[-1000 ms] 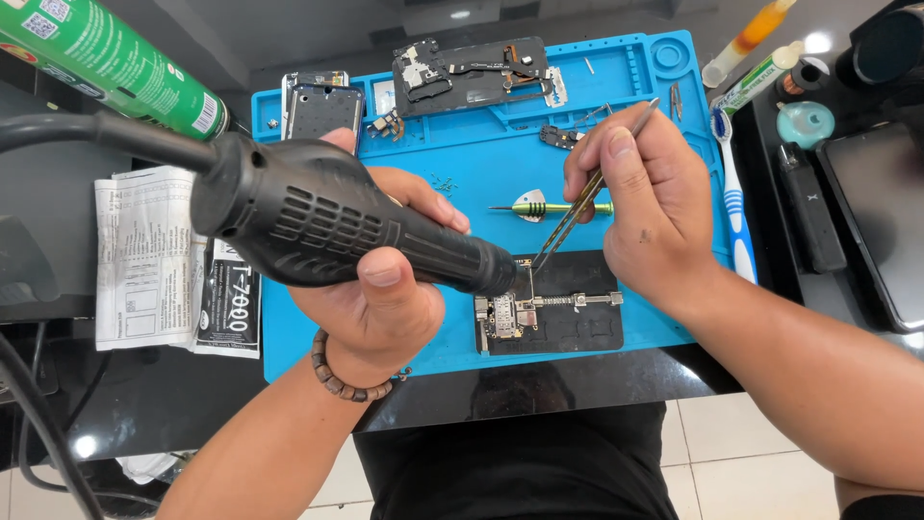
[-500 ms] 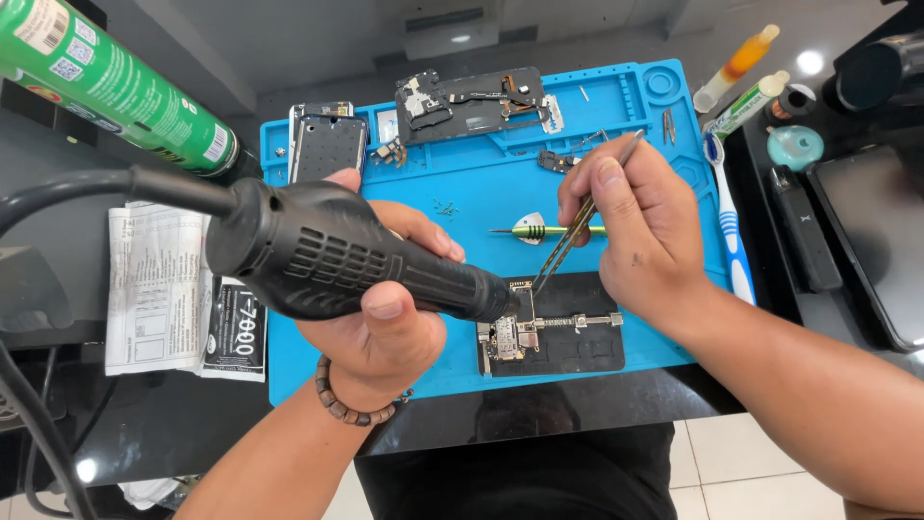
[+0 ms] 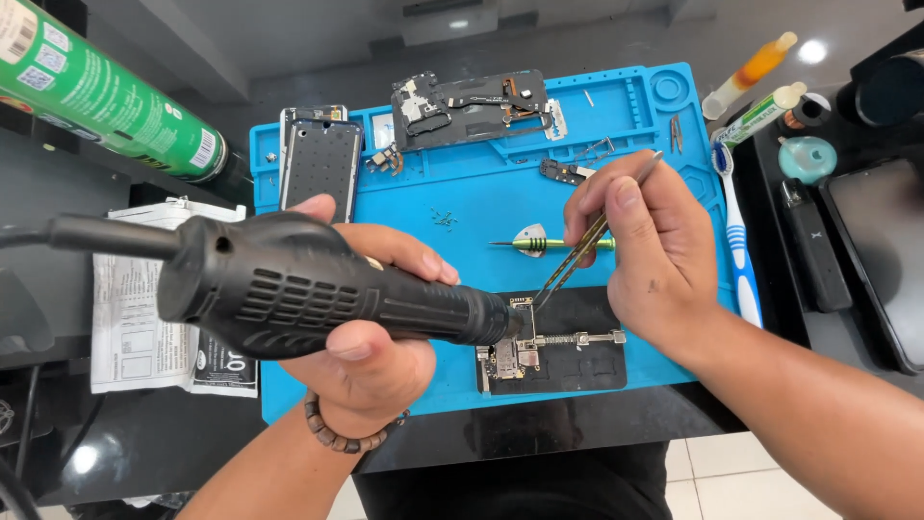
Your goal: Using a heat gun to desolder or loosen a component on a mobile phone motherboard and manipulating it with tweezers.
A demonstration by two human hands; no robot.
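Over the last second, little shift — left hand [image 3: 361, 347] still clenched around the black hot-air gun [image 3: 318, 299], nozzle still aimed down at the small circuit board [image 3: 515, 349] clamped in the black holder [image 3: 553, 351] at the blue mat's [image 3: 481, 202] near edge. Right hand [image 3: 645, 255] still pinching the tweezers [image 3: 577, 255], tips now just beside the board's top corner — heating continues, nothing lifted yet. Behind: green-handled tool [image 3: 558, 245], toothbrush [image 3: 736, 236].

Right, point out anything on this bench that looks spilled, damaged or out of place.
Only small things: tiny screws lie scattered loose on the blue mat, and a toothbrush hangs over the mat's right edge. The opened phone parts look laid out, not broken.
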